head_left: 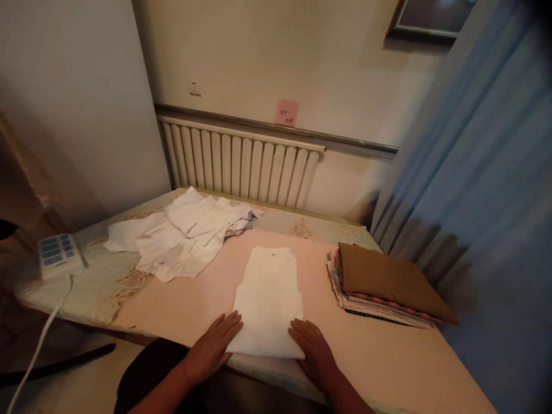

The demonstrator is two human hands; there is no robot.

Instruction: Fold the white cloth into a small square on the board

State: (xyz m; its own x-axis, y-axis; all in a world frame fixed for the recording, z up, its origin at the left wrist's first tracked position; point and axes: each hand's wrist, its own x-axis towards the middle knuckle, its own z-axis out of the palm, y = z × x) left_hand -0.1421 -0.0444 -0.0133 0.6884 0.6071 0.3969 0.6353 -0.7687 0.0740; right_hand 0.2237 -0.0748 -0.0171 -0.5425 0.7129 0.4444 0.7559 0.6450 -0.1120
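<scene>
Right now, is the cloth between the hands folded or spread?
Folded: the cloth lies as a compact panel with stepped side edges, left hand and right hand at its near corners.

Two hands [213, 348], one folded garment [269, 305], one stack [388, 279], perhaps several loose garments [190, 233]

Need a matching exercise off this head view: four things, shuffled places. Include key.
Things
1. Folded white garment
2. Power strip
3. Brown folded cloth
4. Pink note

Places
A. Above the radiator
B. On top of the folded stack
C. Between the left hand and the right hand
D. At the left end of the table

Pairs: 1-C, 2-D, 3-B, 4-A
</scene>
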